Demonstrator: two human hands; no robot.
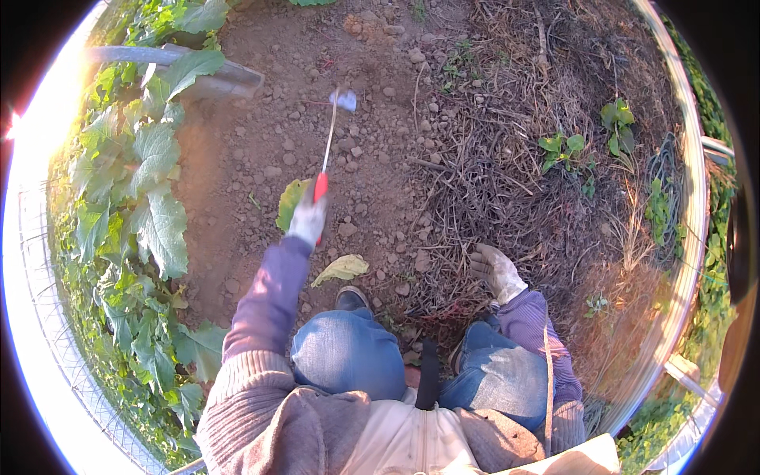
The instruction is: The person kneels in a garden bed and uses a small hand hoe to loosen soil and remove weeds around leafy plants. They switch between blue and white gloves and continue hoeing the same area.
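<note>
My left hand (308,218), in a pale work glove, reaches forward over bare soil and grips the red handle of a small hand tool, apparently a hand hoe (321,189). Its thin metal shaft runs away from me to a blurred, pale blade (345,100) at or just above the ground. A yellow-green leaf (293,203) lies beside that hand, partly covered by it. My right hand (497,274), in a soiled white glove, hovers at or over the edge of the dry straw (475,196). Its fingers are a little apart and nothing shows in them.
Broad-leaved plants (155,219) line the left side, with a grey pipe-like piece (219,74) jutting from them. A yellowed leaf (341,269) lies before my left knee. Small green seedlings (561,148) grow amid the straw. A pale rail (694,178) curves along the right.
</note>
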